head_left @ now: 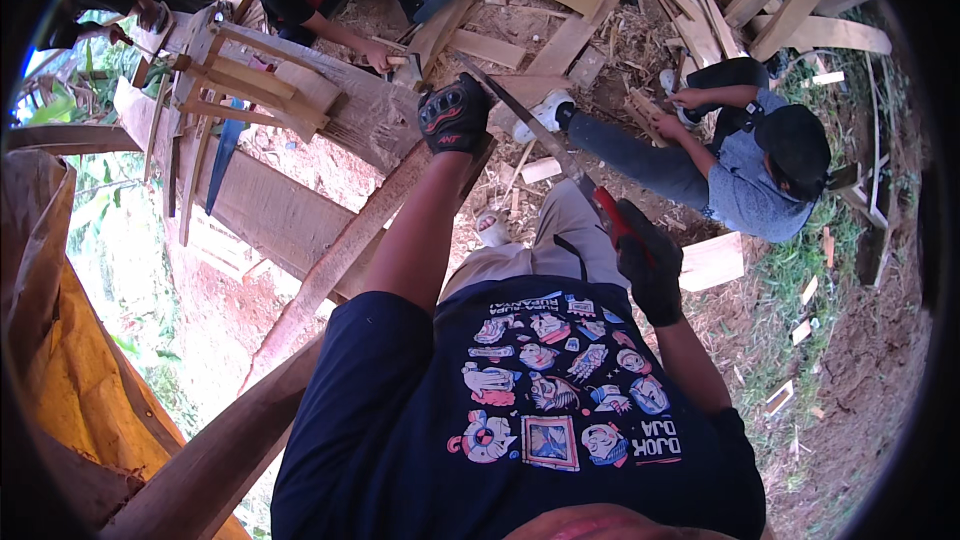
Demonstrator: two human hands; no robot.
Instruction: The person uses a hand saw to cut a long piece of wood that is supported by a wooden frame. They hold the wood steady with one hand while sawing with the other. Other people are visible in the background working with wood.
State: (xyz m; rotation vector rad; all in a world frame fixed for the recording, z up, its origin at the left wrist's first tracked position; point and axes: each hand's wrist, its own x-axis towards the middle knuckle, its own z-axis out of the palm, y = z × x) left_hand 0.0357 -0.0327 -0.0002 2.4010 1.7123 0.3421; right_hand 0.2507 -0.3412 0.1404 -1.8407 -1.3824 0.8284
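As seen in the head view, the red-handled saw (545,138) slants up-left before the person, its long grey blade narrowing toward the tip; the gloved right hand (650,262) grasps its handle, the gloved left hand (455,115) clenches a plank's (348,246) upper end. A co-worker's leg (640,155) extends near the blade.

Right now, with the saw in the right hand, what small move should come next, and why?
I'd probably ease the left hand a little along the plank, away from the saw, before any stroke. The right hand grips its red handle, and the far end of the blade appears close beside the left hand. Whether the teeth touch wood, I can't tell.
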